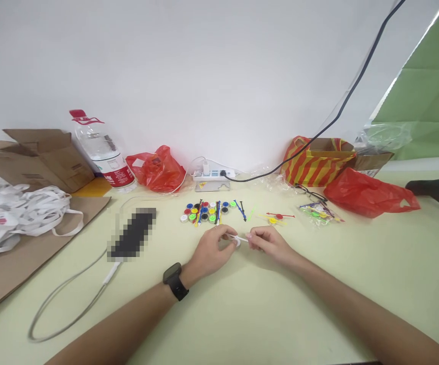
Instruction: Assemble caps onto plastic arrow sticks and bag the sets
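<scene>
Between thumb and fingers, my left hand (212, 249) grips a small white disc (236, 243), which my fingers partly cover. My right hand (268, 240) pinches a thin white stick (242, 239) whose far end meets the disc; whether the two are joined I cannot tell. Beyond my left hand lie several coloured round discs (204, 211) with thin coloured sticks across them. A blue and black pair of sticks (240, 211) lies just right of them. Past my right hand are a red disc on a red stick (279, 216) and a yellow one (273, 221).
Clear bags of coloured pieces (320, 215) lie right of centre. A power strip (213, 175), red bags (158, 170), a striped bag (318, 162) and a water bottle (105, 154) line the wall. White straps (25, 213) and a cabled, pixelated dark object (132, 235) lie left.
</scene>
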Action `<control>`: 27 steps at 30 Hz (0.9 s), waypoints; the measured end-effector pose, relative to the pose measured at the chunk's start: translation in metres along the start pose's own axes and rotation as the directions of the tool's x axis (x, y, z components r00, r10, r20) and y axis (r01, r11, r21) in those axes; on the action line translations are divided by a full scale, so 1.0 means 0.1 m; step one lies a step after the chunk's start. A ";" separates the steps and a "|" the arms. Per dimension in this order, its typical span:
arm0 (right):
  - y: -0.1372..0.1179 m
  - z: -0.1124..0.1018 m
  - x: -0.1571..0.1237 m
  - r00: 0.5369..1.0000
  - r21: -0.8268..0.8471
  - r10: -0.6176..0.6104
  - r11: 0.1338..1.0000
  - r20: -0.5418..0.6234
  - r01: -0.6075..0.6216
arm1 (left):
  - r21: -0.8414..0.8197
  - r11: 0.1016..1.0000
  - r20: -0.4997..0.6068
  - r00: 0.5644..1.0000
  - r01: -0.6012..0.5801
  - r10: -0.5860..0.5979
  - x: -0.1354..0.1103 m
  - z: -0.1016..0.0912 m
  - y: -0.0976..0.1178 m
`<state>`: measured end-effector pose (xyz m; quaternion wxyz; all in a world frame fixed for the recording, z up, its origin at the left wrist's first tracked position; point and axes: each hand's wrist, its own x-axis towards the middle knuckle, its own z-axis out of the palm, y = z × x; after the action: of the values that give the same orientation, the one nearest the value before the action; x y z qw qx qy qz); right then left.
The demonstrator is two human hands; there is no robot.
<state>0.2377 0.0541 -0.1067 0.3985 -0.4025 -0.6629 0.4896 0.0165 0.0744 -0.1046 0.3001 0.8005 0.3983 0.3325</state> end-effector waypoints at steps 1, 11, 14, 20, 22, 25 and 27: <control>0.01 0.00 0.01 1.000 0.001 0.013 1.000 -0.004 -0.013 | 0.002 1.000 0.015 1.000 -0.012 0.012 0.00 0.00 0.01; 0.10 0.00 0.05 0.998 0.096 0.038 0.995 -0.044 -0.034 | -0.012 0.996 0.108 0.990 -0.094 0.095 -0.04 -0.02 0.05; 0.09 -0.01 0.04 0.995 0.144 0.086 0.986 -0.046 -0.079 | -0.013 0.995 0.110 0.988 -0.103 0.104 -0.04 -0.02 0.06; 0.01 -0.03 0.03 0.989 0.199 0.144 0.971 -0.033 -0.135 | -0.003 0.996 0.120 0.989 -0.089 0.089 -0.04 -0.04 0.07; 0.00 -0.03 0.03 0.987 0.215 0.154 0.966 -0.033 -0.144 | -0.008 0.996 0.117 0.989 -0.088 0.089 -0.05 -0.04 0.07; 0.02 -0.04 0.02 0.988 0.205 0.151 0.968 -0.014 -0.145 | -0.015 0.996 0.114 0.989 -0.088 0.089 -0.05 -0.04 0.08; 0.04 -0.04 0.02 0.993 0.156 0.121 0.981 -0.008 -0.118 | -0.014 0.996 0.119 0.989 -0.088 0.089 -0.05 -0.04 0.08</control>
<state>0.2418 0.0581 -0.1098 0.4042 -0.4134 -0.5939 0.5594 0.0142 0.0672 -0.0979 0.3117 0.8345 0.3425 0.2987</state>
